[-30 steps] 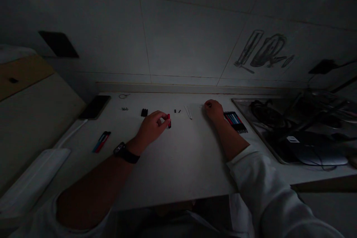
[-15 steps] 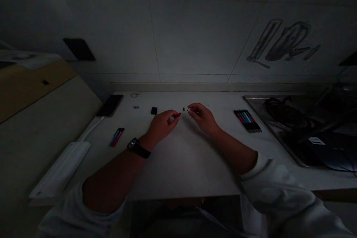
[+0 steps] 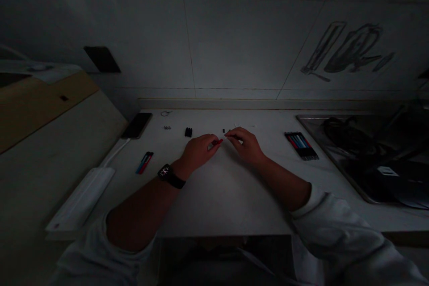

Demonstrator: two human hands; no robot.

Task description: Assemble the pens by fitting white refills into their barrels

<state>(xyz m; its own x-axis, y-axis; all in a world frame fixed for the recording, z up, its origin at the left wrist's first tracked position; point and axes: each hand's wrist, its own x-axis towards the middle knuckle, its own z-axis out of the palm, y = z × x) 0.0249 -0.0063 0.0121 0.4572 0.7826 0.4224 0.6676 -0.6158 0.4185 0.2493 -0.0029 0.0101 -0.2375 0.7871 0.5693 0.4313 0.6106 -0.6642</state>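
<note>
Our left hand (image 3: 197,151) pinches a small red pen piece (image 3: 217,142) between thumb and fingers, just above the counter (image 3: 214,196). Our right hand (image 3: 246,143) sits right beside the red pen piece, on its right. Its fingertips are curled close together around something thin and dark, but the room is too dim for us to tell what it is.

We think the red pen piece is light, hard and a bit slippery. We would hold it around its middle so it does not roll away.

Behind the red pen piece lie some tiny black bits (image 3: 224,131). To its left sit black caps (image 3: 188,132), then a red and blue pen (image 3: 144,162) and a dark phone (image 3: 136,125). Far to its right is a row of colored pens (image 3: 301,144), near a sink (image 3: 365,161) full of dark things.
</note>
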